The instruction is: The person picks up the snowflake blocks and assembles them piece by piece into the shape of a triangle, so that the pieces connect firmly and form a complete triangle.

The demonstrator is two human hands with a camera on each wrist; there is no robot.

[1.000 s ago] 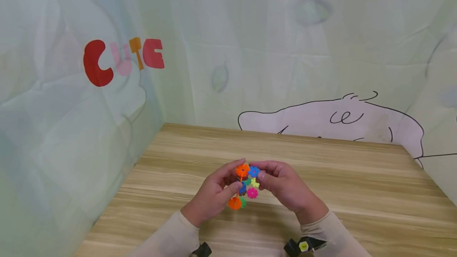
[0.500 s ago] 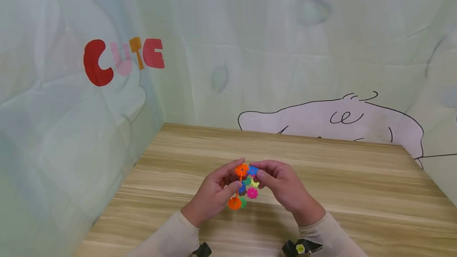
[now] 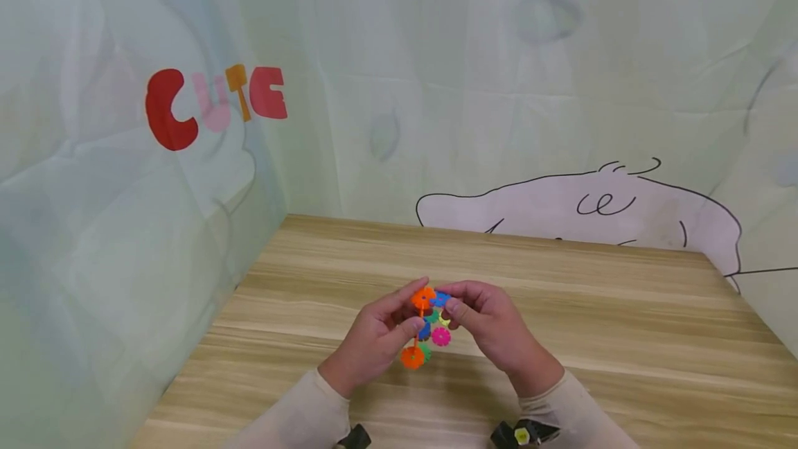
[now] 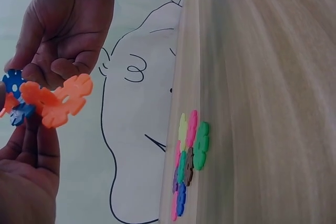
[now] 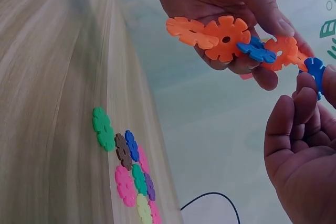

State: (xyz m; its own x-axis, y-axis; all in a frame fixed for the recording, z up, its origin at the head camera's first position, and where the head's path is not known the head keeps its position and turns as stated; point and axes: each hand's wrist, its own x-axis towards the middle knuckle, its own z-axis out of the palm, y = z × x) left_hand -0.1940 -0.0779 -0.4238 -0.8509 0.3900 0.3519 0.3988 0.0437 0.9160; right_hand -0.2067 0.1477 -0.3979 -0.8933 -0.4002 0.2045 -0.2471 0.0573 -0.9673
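Above the counter (image 3: pixel 592 310), the left hand (image 3: pixel 370 341), curled, grips the disc chain (image 5: pixel 227 52); the right hand (image 3: pixel 499 324) pinches the blue disc (image 5: pixel 315 72) at its end. Probably best: steady the chain, press slots squarely.

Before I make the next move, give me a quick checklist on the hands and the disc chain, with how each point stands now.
1. Left hand holding the chain: ok, its thumb and fingers grip it.
2. Right hand on the blue disc at the chain's end: ok, pinched between thumb and fingers.
3. Blue disc fully slotted in: cannot tell, fingers hide part of the joint.
4. Chain clear of the table: ok, held up in the air.
5. Loose discs clear of the hands: ok, lying on the table below.
6. Right hand free for another disc: not ok, occupied.
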